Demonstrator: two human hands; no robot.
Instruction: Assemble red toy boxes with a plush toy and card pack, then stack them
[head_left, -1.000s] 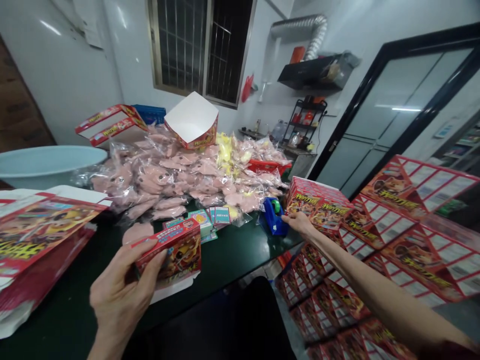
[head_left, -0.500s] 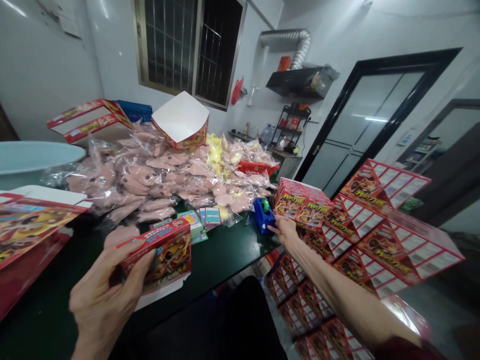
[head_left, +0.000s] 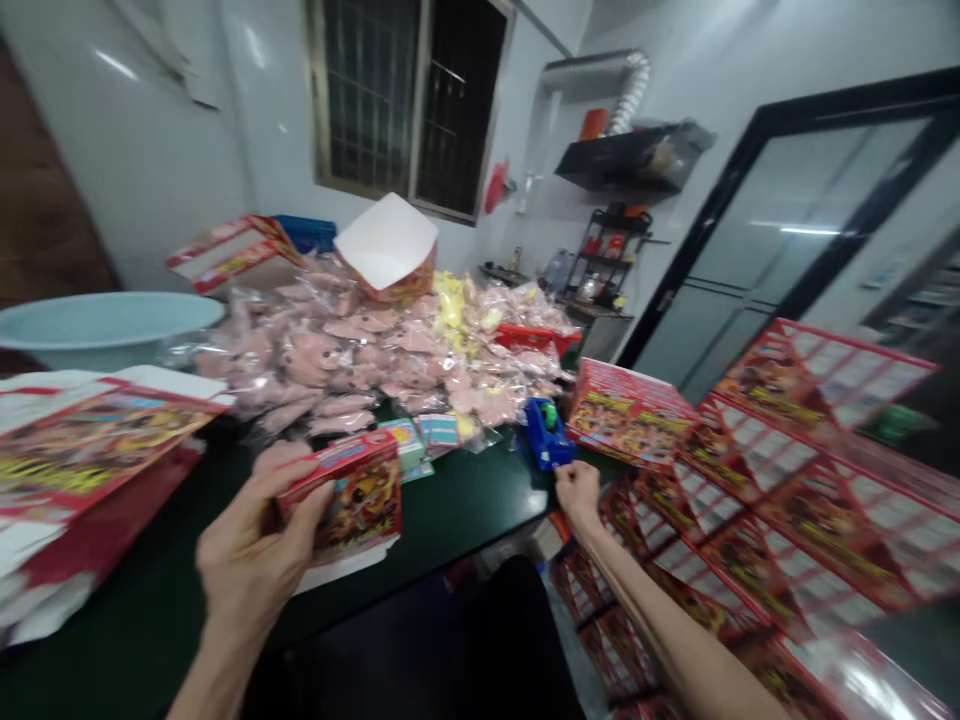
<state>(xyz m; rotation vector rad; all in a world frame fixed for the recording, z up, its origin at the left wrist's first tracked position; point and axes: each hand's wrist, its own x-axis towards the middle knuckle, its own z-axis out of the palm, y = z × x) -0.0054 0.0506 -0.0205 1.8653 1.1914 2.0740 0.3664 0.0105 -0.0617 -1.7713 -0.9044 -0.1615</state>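
My left hand grips a small red printed box between thumb and fingers. A white flap sticks out along the box's lower edge. At the near end of a blue tape dispenser with a green roll is my right hand. Its fingers are pressed together; whatever is between them is too small and blurred to make out. Behind the held box lie a small stack of cards and more cards on the dark green table.
Bagged pink plush pieces heap along the back, with yellow ones among them. An open box rests on the heap. Flattened printed cartons and a pale blue basin stand left. Stacked red boxes rise at right.
The view has swung left, so things appear further right. My right hand's fingers, stretched toward the tape dispenser before, are now closed at its near end. My left hand still holds the box.
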